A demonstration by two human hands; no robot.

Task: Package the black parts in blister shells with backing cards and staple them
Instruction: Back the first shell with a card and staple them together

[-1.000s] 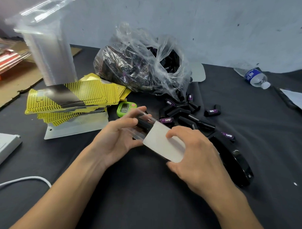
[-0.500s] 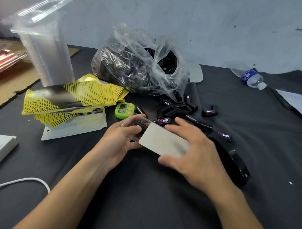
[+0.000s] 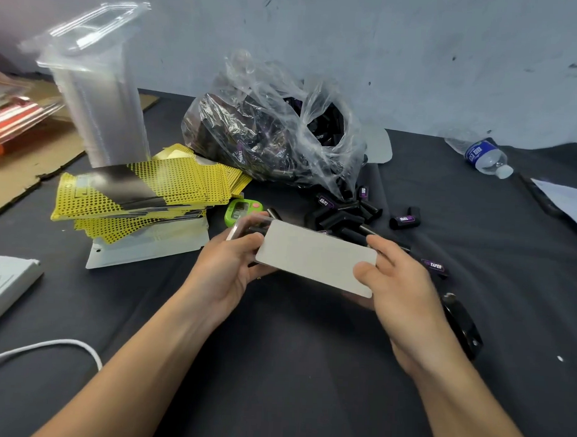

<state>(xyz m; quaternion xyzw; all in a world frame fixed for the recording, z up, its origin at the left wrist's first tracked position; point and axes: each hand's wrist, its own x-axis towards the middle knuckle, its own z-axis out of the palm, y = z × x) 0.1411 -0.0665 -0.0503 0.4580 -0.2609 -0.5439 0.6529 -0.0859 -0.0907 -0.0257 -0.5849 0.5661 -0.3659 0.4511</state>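
My left hand (image 3: 231,265) grips the left end of a clear blister shell (image 3: 247,225) with a black part inside. A backing card (image 3: 315,257), white side up, lies against the shell. My right hand (image 3: 399,287) holds the card's right end, thumb on its lower right corner and fingers behind. Loose black parts (image 3: 343,217) with purple labels lie just beyond the card. A clear plastic bag (image 3: 270,132) holds many more. A black stapler (image 3: 461,325) lies right of my right hand.
A tall stack of clear blister shells (image 3: 98,90) stands at the back left. Yellow dotted backing cards (image 3: 144,187) are piled before it. A green timer (image 3: 240,210) sits beside them. A water bottle (image 3: 485,156) lies far right. A white power strip (image 3: 3,287) and cable (image 3: 47,347) lie at left.
The card has swung from a steep slant to nearly level. My right hand has slid from over the card's middle to its right end. The left hand still holds the shell.
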